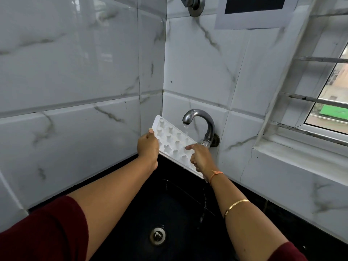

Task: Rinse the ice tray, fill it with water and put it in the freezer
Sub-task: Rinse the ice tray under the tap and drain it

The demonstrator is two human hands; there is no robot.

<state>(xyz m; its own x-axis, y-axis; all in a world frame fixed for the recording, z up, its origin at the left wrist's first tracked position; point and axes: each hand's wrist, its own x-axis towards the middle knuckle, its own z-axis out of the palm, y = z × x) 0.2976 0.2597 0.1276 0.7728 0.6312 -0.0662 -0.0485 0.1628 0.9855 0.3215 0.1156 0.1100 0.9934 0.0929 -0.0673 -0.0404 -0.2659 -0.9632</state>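
Note:
A white ice tray (170,137) with star-shaped cells is held tilted under the curved metal tap (199,119), its cells facing me. A thin stream of water falls from the spout onto the tray and runs off its lower right corner into the black sink (169,208). My left hand (147,146) grips the tray's left long edge. My right hand (200,159) rests on the tray's lower right part, index finger stretched across the cells; whether it grips the tray I cannot tell.
The sink sits in a corner of white marble-look tiled walls, with a metal drain (157,234) at its bottom. A window with bars (327,102) is at the right above a tiled ledge. A second metal fitting (194,4) is high on the wall.

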